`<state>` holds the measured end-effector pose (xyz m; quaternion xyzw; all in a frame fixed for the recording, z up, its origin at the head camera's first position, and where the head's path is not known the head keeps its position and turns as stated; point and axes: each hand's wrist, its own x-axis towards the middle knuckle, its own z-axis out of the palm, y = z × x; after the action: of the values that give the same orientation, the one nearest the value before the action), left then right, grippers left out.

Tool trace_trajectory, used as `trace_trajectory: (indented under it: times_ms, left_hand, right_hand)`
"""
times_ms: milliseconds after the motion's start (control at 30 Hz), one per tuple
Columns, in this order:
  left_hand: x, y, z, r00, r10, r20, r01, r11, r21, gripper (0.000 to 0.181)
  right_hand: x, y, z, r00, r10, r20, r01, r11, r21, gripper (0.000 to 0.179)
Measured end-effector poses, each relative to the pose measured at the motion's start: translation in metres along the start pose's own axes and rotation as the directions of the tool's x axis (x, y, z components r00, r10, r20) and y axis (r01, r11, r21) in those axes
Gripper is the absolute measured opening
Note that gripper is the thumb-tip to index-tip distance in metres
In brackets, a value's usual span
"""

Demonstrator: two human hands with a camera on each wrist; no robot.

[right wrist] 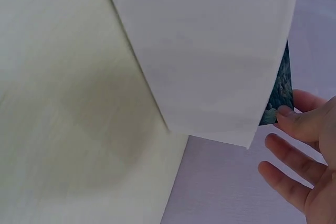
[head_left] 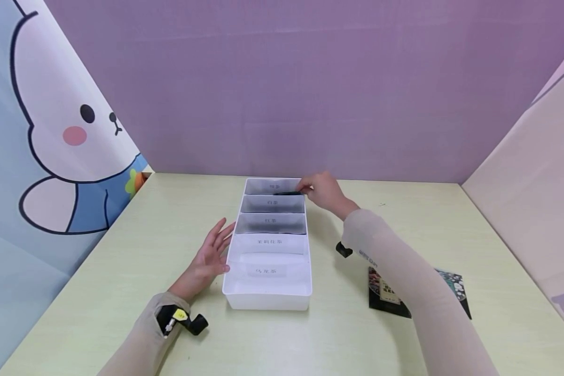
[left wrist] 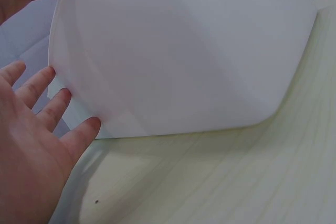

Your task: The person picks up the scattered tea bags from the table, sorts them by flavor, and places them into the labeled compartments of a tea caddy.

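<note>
A long white box [head_left: 269, 302] with several labelled compartments in a row stands on the table. At its far end my right hand [head_left: 326, 192] pinches a flat, dark teal printed packet [right wrist: 281, 90] between thumb and fingers. Part of this packet [head_left: 288, 193] is down inside the farthest compartment, and the box wall hides the rest in the right wrist view. My left hand [head_left: 207, 263] has its fingers spread along the box's left side. In the left wrist view its fingertips [left wrist: 90, 125] touch the white wall.
To the right, a dark printed packet [head_left: 387, 295] lies flat, with another printed piece [head_left: 453, 287] showing beyond my right sleeve, which covers the middle. A purple cloth wall [head_left: 310, 94] rises behind the table. Printed cloth panels [head_left: 75, 156] flank it.
</note>
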<state>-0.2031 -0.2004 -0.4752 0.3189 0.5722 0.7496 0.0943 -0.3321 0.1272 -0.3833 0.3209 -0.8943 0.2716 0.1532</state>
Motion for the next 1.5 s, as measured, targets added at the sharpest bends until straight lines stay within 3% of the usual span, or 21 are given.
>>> trace_trajectory:
  times_ms: [167,467,633,867,1333,1500]
  left_hand:
    - [0.0,0.001,0.001,1.0,0.005,0.005,-0.005,1.0,0.011,0.104]
    - [0.0,0.0,0.0,1.0,0.017,0.009,-0.017,1.0,-0.021,0.103]
    - [0.001,-0.002,-0.001,0.999,0.034,0.017,-0.033,0.999,-0.032,0.103]
    - [0.001,-0.003,-0.002,0.999,0.043,0.02,-0.042,0.998,-0.038,0.102]
    - [0.001,-0.004,-0.002,0.997,0.062,0.036,-0.059,0.996,-0.061,0.101]
    - [0.0,-0.004,-0.002,0.997,0.062,0.037,-0.059,0.996,-0.064,0.1]
  right_hand:
    - [-0.003,0.001,0.003,1.0,-0.005,0.027,0.006,0.999,-0.04,0.025]
    - [-0.007,0.003,0.007,0.991,-0.112,0.07,0.123,0.977,-0.175,0.025]
    - [-0.008,0.006,0.009,0.986,-0.138,0.088,0.154,0.965,-0.212,0.039]
    - [-0.01,0.011,0.009,0.968,-0.229,0.101,0.249,0.922,-0.297,0.045]
    - [-0.016,0.005,0.002,0.969,-0.202,0.14,0.239,0.908,-0.344,0.038]
    - [-0.021,0.004,-0.002,0.961,-0.216,0.171,0.266,0.888,-0.375,0.033]
